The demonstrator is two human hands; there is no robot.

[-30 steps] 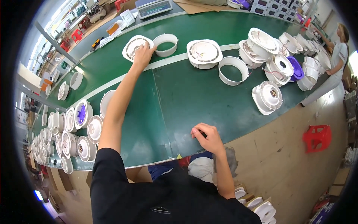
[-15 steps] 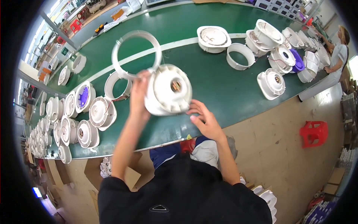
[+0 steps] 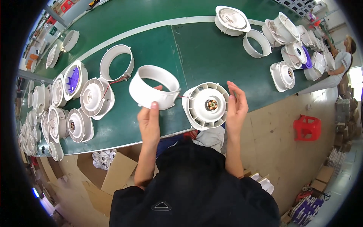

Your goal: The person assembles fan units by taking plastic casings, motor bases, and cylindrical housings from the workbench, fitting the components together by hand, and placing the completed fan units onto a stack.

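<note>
Holding a white plastic ring collar [image 3: 154, 92] up over the long green bench [image 3: 151, 45], the left hand [image 3: 149, 121] has its grip pinching the collar's near wall, thumb outside and fingers inside. Just to the right of the collar, the right hand [image 3: 236, 108] rests flat and spread against the side of a white round finned motor housing [image 3: 206, 105] with a brass-coloured hub; the palm props it and nothing looks clamped around it. A thin red wire [image 3: 113, 84] runs from another white housing [image 3: 94, 98] left of the collar, and one more short lead seems to join collar and finned housing, though it is too fine to be sure.

The weak point, as I judge it, is the housing: steadied only by an open palm at the bench's near edge, it could tip or roll off towards the floor. Pulling the collar away sharply could also strain that short lead. More housings crowd the bench further left of the collar, and loose rings [image 3: 257, 43] lie beyond it.
</note>
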